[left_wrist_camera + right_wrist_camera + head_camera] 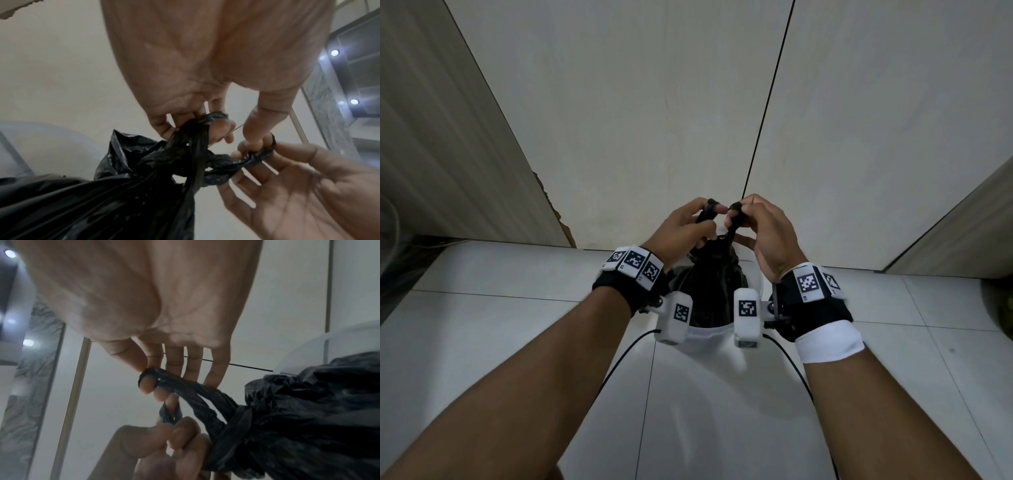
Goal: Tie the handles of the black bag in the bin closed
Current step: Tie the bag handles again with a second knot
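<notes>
At the centre of the head view, slightly below the middle, the black bag (709, 284) sits in a white bin (709, 337) on the pale tiled floor (517, 342); its gathered neck rises toward the two hands just above it. The left hand (681, 229) pinches one twisted handle (707, 210) between thumb and fingertips, left of centre; the right hand (763, 233) pinches the other handle (736, 212) the same way, right of centre; the two handle ends stand close together but apart, above the bag's bunched top. In the left wrist view the left hand (195, 73) fills the upper middle, its fingers curled round a handle loop (213, 117) at mid-frame; the bag (102, 194) spreads across the lower left; the handles cross in a knot-like twist (185, 159) just under the grip; the right hand (298, 186) comes in from the lower right, fingers hooked through the second loop (259, 154). In the right wrist view the right hand (154, 305) hangs from the top, thumb and fingers pinching a handle loop (160, 378) at centre; the strand runs down and right into the bag (308, 418), which fills the lower right; the left hand (168, 451) at the bottom centre grips the other strand (170, 415). Both wrists wear black straps with white marker blocks (635, 262); pale wall panels (654, 102) fill the upper frame of the head view.
</notes>
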A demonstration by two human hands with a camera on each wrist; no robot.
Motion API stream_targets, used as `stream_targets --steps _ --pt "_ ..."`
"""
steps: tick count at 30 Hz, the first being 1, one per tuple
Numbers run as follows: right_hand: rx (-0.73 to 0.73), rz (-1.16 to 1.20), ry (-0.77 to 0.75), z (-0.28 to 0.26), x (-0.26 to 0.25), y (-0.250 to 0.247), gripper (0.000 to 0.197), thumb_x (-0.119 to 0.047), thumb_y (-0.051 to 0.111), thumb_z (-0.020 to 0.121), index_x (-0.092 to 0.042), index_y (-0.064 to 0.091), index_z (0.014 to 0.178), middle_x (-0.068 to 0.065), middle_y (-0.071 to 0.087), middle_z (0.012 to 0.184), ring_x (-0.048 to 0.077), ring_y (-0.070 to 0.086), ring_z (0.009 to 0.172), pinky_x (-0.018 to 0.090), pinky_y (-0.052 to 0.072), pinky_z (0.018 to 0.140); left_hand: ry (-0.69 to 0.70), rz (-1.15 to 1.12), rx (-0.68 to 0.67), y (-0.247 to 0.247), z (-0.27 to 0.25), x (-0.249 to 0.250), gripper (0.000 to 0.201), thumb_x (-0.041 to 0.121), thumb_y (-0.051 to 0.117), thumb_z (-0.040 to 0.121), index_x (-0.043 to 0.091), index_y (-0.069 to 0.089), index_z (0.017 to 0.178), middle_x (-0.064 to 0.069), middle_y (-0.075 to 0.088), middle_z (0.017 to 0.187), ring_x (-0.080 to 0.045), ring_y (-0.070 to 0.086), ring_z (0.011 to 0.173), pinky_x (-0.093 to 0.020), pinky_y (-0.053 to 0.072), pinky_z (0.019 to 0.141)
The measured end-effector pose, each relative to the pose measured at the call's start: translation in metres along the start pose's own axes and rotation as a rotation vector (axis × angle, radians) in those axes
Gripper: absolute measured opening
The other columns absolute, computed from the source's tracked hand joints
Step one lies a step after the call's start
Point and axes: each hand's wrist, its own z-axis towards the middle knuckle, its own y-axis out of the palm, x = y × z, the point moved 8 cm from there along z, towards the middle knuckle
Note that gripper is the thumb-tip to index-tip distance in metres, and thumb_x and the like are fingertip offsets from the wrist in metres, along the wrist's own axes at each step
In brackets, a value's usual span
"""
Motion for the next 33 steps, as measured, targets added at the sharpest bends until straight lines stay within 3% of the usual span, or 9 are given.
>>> stream_targets --steps 4,7,10,14,17,19,22,28,33 --pt "-0.026 -0.239 -0.094 0.002 -0.014 0.006 0.020 -0.002 0.046 0.100 -0.003 0.063 0.089 0.006 0.068 0.082 0.001 0.064 0.069 0.016 0.047 0.071 -0.003 0.078 -0.111 0.009 0.002 -0.001 0.023 0.010 0.066 0.076 0.015 0.060 0.098 0.004 0.054 0.069 -0.011 0.046 0.058 -0.023 0.039 0.059" --pt "-0.059 -0.458 -0.192 0.006 -0.015 0.008 0.016 -0.011 0.060 0.097 -0.011 0.074 0.089 0.003 0.066 0.093 0.016 0.062 0.081 0.023 0.048 0.081 0.022 0.261 -0.152 0.012 0.006 -0.003 0.016 0.018 0.076 0.081 0.020 0.067 0.094 0.003 0.061 0.074 -0.011 0.056 0.065 -0.023 0.046 0.064" --pt "-0.065 -0.583 -0.255 0.008 -0.019 0.009 0.007 -0.019 0.075 0.089 -0.024 0.077 0.084 0.000 0.063 0.097 0.014 0.058 0.078 0.019 0.045 0.074 0.032 0.348 -0.175 0.019 0.006 -0.005 0.015 0.027 0.070 0.091 0.015 0.066 0.084 -0.001 0.055 0.066 -0.013 0.049 0.059 -0.026 0.041 0.058" --pt "0.060 -0.481 -0.325 0.007 -0.025 -0.003 0.013 -0.023 0.078 0.081 -0.011 0.073 0.079 -0.003 0.072 0.079 0.014 0.068 0.070 0.036 0.058 0.066 -0.100 0.132 -0.140 0.020 0.007 -0.013 0.023 0.018 0.051 0.103 0.011 0.069 0.090 0.002 0.041 0.062 -0.012 0.035 0.057 -0.022 0.031 0.051" --pt "0.069 -0.519 -0.274 0.005 -0.013 -0.012 0.014 -0.018 0.071 0.080 -0.013 0.068 0.093 -0.004 0.074 0.096 0.019 0.071 0.084 0.040 0.061 0.075 -0.166 0.019 -0.062 0.013 0.005 -0.021 0.024 0.025 0.052 0.097 0.018 0.074 0.090 0.006 0.054 0.059 -0.012 0.041 0.057 -0.024 0.034 0.054" --pt "-0.005 -0.559 -0.274 0.000 -0.004 -0.009 0.019 -0.012 0.074 0.082 -0.017 0.070 0.100 -0.004 0.075 0.102 0.021 0.073 0.085 0.042 0.062 0.077 -0.206 -0.024 -0.012 0.006 0.006 -0.029 0.038 0.036 0.056 0.084 0.009 0.074 0.104 0.002 0.054 0.060 -0.017 0.044 0.054 -0.029 0.036 0.055" --pt "-0.001 -0.511 -0.320 -0.004 0.003 -0.010 0.020 -0.005 0.076 0.080 -0.013 0.077 0.098 0.001 0.079 0.093 0.022 0.077 0.080 0.046 0.063 0.079 -0.235 -0.009 -0.005 0.002 0.008 -0.035 0.062 0.042 0.056 0.077 -0.005 0.068 0.116 -0.001 0.058 0.058 -0.021 0.046 0.051 -0.031 0.037 0.058" --pt "0.148 -0.473 -0.318 -0.007 0.003 -0.019 0.010 -0.006 0.080 0.079 -0.012 0.078 0.086 0.000 0.079 0.082 0.019 0.077 0.070 0.036 0.064 0.069 -0.166 0.032 -0.168 0.012 0.001 -0.021 0.033 0.032 0.050 0.104 0.006 0.071 0.104 -0.004 0.072 0.076 -0.016 0.053 0.059 -0.027 0.044 0.064" --pt "0.210 -0.476 -0.373 -0.014 0.002 -0.018 0.004 -0.012 0.082 0.080 -0.013 0.078 0.082 0.000 0.078 0.084 0.014 0.075 0.073 0.031 0.063 0.067 -0.155 -0.053 -0.248 0.008 -0.001 -0.021 0.043 0.030 0.057 0.102 -0.009 0.070 0.114 -0.019 0.075 0.104 -0.012 0.062 0.067 -0.024 0.053 0.074"
